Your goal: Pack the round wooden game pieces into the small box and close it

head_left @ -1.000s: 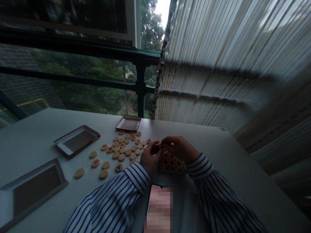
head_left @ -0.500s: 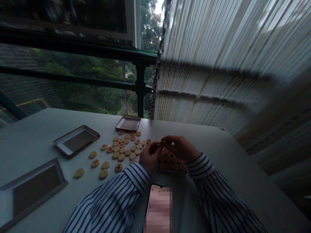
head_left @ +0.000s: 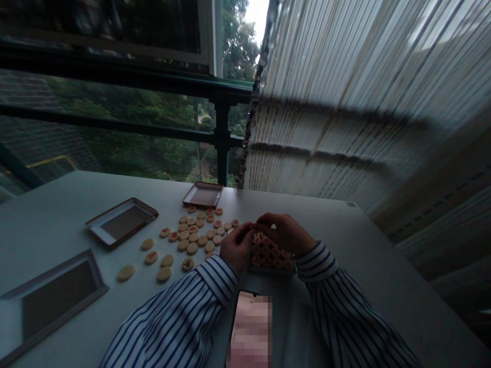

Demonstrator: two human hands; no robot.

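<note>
My left hand (head_left: 236,249) and my right hand (head_left: 287,232) meet at their fingertips over the back left part of an open box (head_left: 272,272). Rows of round Chinese chess pieces (head_left: 266,251) with red markings fill the part of the box that shows. Both hands are closed in a pinch; whatever lies between the fingertips is too small and dark to make out. Left of my left hand, many loose pale wooden pieces (head_left: 192,248) lie spread on the white table (head_left: 368,286). Some show red characters, one a dark character (head_left: 187,263), and others look blank on top.
Three shallow trays or lids stand on the table: one at the back (head_left: 203,194), one at mid left (head_left: 121,223) and a larger one at near left (head_left: 53,306). A phone (head_left: 245,327) lies between my forearms. Behind are a railing (head_left: 222,128) and a string curtain (head_left: 326,92).
</note>
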